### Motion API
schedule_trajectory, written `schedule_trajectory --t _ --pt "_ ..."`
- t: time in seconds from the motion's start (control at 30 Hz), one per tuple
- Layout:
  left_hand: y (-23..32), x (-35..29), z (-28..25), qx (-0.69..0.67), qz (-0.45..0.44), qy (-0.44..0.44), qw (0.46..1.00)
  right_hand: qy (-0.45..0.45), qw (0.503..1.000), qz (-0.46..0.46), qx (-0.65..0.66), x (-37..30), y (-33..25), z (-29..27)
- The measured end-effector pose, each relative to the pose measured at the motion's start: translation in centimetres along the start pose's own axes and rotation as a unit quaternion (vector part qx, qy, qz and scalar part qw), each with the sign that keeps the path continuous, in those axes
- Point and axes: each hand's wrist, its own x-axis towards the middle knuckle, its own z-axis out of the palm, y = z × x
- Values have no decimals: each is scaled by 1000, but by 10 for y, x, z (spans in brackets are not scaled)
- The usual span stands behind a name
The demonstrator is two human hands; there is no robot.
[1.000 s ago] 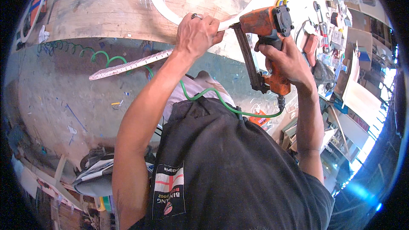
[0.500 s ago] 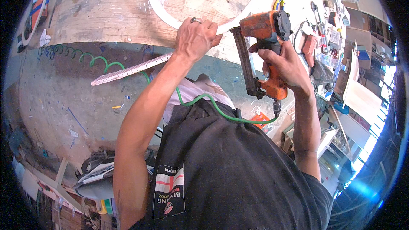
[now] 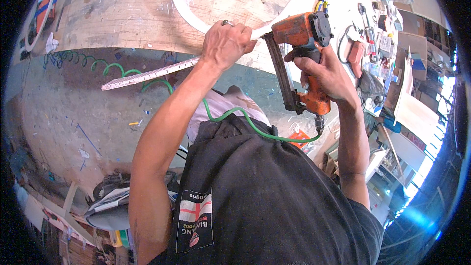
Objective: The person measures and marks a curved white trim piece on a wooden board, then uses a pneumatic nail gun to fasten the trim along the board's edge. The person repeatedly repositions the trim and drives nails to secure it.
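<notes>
My left hand [image 3: 228,44] is closed over a white curved strip [image 3: 184,7] at the near edge of the workbench. A pale strip with evenly spaced cuts [image 3: 152,74] runs from beneath that hand out over the floor on the left. My right hand [image 3: 336,76] grips an orange and black pneumatic nail gun [image 3: 294,29] by its handle. The gun's nose meets the white strip just right of my left fingers, though I cannot tell whether it presses on it. A green coiled air hose [image 3: 238,110] joins the base of the gun and passes across my waist.
The wooden workbench [image 3: 122,14] spreads ahead of me. Pliers [image 3: 322,4] and several tools lie at its right side, near a reddish block [image 3: 357,58]. An orange object [image 3: 46,12] sits at the far left. Scraps litter the floor [image 3: 113,127].
The nail gun has shifted slightly left, its nose closer to my left hand. The free end of the cut strip has swung a little left and up. Both hands keep their hold.
</notes>
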Motion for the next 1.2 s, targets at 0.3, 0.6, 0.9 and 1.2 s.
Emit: schedule_trajectory --t 0.3,0.6,0.9,1.2 --pt "1 0 -1 -2 -10 -10 1000 6 1000 -6 -15 4 1 2" --pt "4 1 -2 -3 -36 -39 999 24 999 -37 20 -3 4 6" --pt "11 5 -8 21 -33 -53 998 142 979 -13 144 -40 46 5" --pt "25 27 4 27 -39 -51 998 198 945 12 260 -74 90 10"
